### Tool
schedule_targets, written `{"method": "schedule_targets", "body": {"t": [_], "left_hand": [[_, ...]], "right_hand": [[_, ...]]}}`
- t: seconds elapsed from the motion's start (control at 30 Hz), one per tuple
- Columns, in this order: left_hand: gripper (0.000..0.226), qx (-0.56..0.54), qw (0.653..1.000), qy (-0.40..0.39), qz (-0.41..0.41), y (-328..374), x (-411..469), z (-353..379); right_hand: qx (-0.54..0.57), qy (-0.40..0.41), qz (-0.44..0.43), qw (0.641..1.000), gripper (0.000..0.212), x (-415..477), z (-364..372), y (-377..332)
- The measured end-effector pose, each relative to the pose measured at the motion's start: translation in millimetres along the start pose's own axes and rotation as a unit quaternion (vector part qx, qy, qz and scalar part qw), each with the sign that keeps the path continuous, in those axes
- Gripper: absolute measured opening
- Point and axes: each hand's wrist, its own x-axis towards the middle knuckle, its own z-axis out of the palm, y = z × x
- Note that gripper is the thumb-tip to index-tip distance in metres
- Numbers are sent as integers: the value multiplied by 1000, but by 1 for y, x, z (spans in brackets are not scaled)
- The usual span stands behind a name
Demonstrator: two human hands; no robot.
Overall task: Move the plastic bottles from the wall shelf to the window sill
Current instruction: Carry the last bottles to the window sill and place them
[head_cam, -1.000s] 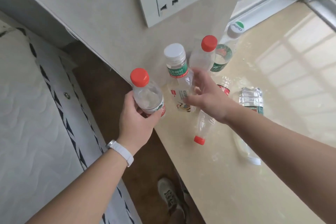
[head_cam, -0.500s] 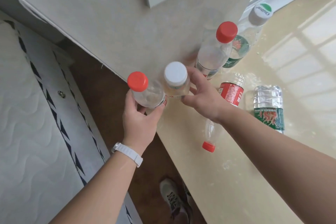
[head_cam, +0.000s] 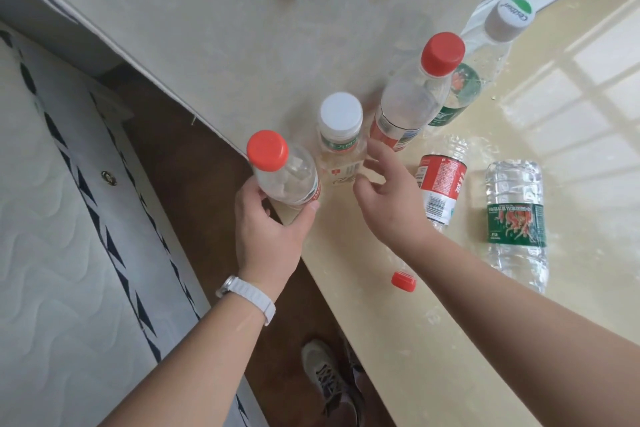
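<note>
The left hand (head_cam: 268,230) is wrapped around the lower body of a clear red-capped bottle (head_cam: 284,172), thumb on the right side and fingers curled round the left, holding it upright and slightly tilted over the near left corner of the pale window sill (head_cam: 450,340); whether its base touches the sill cannot be told, since the hand hides it. A white watch strap (head_cam: 247,295) circles that wrist. The right hand (head_cam: 388,198) is loosely spread, fingers apart and slightly bent, gripping nothing; its fingertips (head_cam: 372,152) sit just beside the white-capped bottle (head_cam: 341,139), which stands upright on the sill close to the wall, and contact between them cannot be made out. Just right of that and farther back stands a taller bottle with a red cap (head_cam: 412,104), upright, with a red and white label near its base. Behind it, toward the window, stands a bottle with a grey and green cap (head_cam: 485,55) and a green label. Two more bottles lie on their sides on the sill to the right of the open hand: a red-labelled one (head_cam: 438,185), partly covered by the right wrist and forearm, its red cap (head_cam: 403,281) showing just nearer than the arm, and, well to its right, a clear ribbed bottle with a green label (head_cam: 516,222). Below the sill edge, a shoe (head_cam: 329,378) rests on the brown floor, and a quilted mattress (head_cam: 59,253) fills the left.
</note>
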Motion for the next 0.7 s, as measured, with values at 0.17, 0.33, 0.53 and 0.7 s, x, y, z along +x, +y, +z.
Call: {"method": "schedule_targets", "body": {"t": [0.17,0.33,0.53,0.7], "left_hand": [[48,36,999,-19,10,-3,4,-1],[59,11,1000,-19,-11,-3,4,-1],[62,-35,999,-11,-15,-2,4,3],[58,-35,999,-19,-13,-3,7,4]], "right_hand": [[-56,-20,-28,998,63,6,1,-2],[-77,-23,-28,996,54,13,-10,-6],[-95,-2,-24,995,58,17,-11,-8],[-82,-11,-25,996,56,15,-10,-9]]}}
